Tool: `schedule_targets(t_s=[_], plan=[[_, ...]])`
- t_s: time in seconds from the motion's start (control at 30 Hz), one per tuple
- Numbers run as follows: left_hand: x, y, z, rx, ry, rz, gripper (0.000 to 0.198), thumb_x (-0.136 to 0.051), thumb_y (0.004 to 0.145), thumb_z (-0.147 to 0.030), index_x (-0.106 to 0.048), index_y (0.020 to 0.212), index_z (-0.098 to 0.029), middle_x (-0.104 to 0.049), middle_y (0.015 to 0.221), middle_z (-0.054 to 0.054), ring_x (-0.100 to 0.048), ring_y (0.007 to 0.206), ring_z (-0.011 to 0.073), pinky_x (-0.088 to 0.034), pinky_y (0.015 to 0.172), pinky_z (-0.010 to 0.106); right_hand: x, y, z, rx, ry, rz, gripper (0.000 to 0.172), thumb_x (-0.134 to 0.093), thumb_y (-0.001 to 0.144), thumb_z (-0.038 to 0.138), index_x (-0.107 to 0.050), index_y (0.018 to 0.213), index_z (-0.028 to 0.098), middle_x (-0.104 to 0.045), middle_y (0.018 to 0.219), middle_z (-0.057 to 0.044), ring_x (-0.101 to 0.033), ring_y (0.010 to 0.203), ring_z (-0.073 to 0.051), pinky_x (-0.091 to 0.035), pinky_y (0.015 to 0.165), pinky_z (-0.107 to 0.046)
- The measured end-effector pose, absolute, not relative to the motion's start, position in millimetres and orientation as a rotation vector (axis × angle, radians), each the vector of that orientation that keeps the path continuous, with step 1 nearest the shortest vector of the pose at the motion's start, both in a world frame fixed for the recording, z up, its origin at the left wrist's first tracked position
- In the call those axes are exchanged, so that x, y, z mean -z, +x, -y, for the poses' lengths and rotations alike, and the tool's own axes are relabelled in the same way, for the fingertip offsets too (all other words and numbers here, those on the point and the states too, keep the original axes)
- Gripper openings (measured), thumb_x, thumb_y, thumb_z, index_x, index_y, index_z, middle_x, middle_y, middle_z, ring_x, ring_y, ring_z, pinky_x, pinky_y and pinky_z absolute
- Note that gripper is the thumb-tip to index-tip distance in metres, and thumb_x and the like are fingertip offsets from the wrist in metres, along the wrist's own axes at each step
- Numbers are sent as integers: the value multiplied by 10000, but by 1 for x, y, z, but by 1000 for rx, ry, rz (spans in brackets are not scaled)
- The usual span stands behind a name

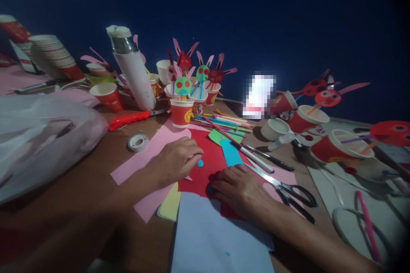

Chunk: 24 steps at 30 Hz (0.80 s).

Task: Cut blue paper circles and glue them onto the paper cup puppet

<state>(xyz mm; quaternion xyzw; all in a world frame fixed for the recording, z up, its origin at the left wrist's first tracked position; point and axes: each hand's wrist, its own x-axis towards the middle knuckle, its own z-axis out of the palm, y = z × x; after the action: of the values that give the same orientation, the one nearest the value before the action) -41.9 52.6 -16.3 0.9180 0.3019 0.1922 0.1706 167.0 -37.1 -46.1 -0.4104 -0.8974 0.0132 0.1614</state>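
My left hand (177, 158) rests on the red paper sheet (208, 166) with its fingers curled together beside a small blue paper dot (200, 163); whether it pinches anything I cannot make out. My right hand (241, 188) lies flat on the same red sheet with fingers stretched out, pressing it down. A blue paper strip (231, 152) lies just beyond my right hand. Pink paper (150, 153), a yellow sheet (170, 205) and a white sheet (218, 239) lie under and around the red one.
Black-handled scissors (288, 190) and pens (265, 158) lie right of my right hand. Red paper cups with paper-faced straws (182, 106) stand behind, with loose straws (224, 121), a tape roll (138, 141), a red cutter (128, 119), a white bottle (134, 72), a plastic bag (41, 136).
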Motion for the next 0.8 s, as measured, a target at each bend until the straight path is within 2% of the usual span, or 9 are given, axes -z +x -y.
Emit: schedule_targets(t_s=[0.27, 0.43, 0.57, 0.8], plan=[[12, -44, -48, -584, 2547, -823, 186, -450, 871, -169, -636, 869, -162, -623, 825, 37, -538, 815, 153, -427, 750, 277, 51, 165, 38, -36, -1189, 2577, 141, -515, 900, 221, -631, 964, 173, -631, 839, -47, -572, 809, -139, -350, 671, -281], [17, -41, -43, -642, 2448, -803, 186, -456, 874, -177, -641, 877, -156, -623, 834, 38, -545, 807, 142, -428, 756, 266, 54, 168, 39, 2, -1141, 2597, 158, -474, 908, 166, -622, 962, 173, -631, 854, -39, -554, 782, -138, -324, 641, -288], [22, -37, -39, -629, 2414, -753, 187, -456, 880, -181, -640, 868, -152, -634, 831, 35, -550, 807, 138, -429, 764, 263, 58, 169, 39, 54, -1143, 2534, 163, -471, 900, 155, -634, 912, 170, -620, 771, -32, -526, 699, -129, -307, 613, -284], [20, -35, -31, -620, 2327, -737, 190, -445, 887, -184, -633, 867, -164, -633, 837, 26, -555, 806, 129, -435, 754, 246, 59, 169, 38, -150, -1277, 2307, 182, -464, 894, 185, -628, 818, 164, -624, 715, -38, -522, 641, -131, -342, 623, -271]])
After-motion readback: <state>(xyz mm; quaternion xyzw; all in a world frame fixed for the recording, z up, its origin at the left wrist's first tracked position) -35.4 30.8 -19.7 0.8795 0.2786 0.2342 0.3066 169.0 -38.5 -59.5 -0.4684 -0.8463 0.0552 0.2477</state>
